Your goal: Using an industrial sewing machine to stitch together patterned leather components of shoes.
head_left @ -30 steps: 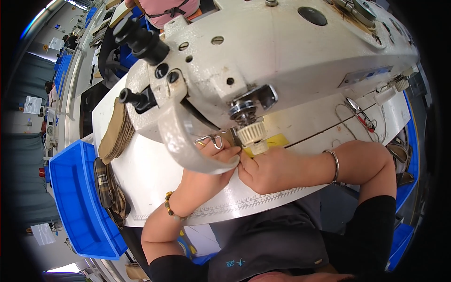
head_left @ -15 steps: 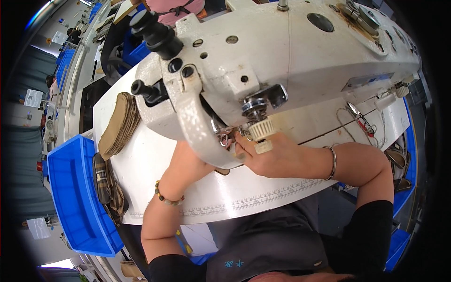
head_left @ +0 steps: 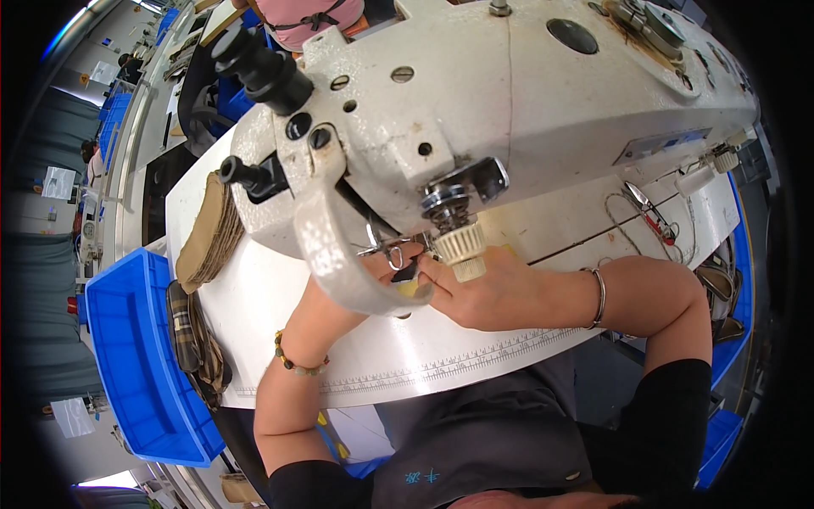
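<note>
A white industrial sewing machine [head_left: 560,110] fills the upper middle, over a pale work table [head_left: 381,373] with a printed ruler along its near edge. My left hand [head_left: 339,301] is partly hidden behind the machine's curved guard [head_left: 326,237]; its fingertips are closed near the needle area, on something I cannot make out. My right hand [head_left: 466,293] is bent in beside them below the tension knob [head_left: 458,242], fingers closed at a small dark and yellowish spot under the machine that is too hidden to name.
Tan cut pieces [head_left: 208,237] are stacked at left, with plaid pieces [head_left: 191,339] below them and a blue bin [head_left: 144,356] outside. Scissors [head_left: 649,212] and cord lie at right, near shoe-like pieces [head_left: 721,288] in a blue container. A person [head_left: 309,21] in pink is across the table.
Compared with a second ago, my left forearm has shifted left and my right hand slightly up. The fingertips remain under the machine, and less of the yellow patch shows.
</note>
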Tool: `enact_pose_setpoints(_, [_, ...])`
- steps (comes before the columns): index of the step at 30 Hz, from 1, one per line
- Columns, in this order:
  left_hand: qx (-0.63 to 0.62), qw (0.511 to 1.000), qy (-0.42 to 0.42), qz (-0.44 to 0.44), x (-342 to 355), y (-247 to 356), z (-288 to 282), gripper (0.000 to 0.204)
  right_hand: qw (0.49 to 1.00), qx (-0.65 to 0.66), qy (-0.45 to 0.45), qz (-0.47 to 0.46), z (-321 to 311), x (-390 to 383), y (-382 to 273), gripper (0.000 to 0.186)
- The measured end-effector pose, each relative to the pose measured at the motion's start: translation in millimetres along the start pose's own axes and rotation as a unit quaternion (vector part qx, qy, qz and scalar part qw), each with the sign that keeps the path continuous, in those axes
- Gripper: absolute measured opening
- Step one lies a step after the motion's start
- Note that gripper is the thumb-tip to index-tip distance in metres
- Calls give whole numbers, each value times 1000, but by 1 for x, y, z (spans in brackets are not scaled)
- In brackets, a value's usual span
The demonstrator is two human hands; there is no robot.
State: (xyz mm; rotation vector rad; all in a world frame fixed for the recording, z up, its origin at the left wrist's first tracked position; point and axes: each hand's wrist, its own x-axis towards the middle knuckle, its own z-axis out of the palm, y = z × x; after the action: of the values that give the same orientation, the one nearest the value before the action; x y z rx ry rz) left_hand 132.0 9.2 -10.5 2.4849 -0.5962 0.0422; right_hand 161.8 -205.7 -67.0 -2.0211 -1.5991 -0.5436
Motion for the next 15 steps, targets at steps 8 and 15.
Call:
enact_pose_setpoints(8, [93, 995, -5, -19, -1, 11, 0, 19, 1000, -1, -4, 2, -4, 2, 0, 16])
enact_pose_setpoints(15, [90, 996, 13, -18, 5, 20, 0, 18, 999, 21, -23, 9, -2, 0, 4, 14])
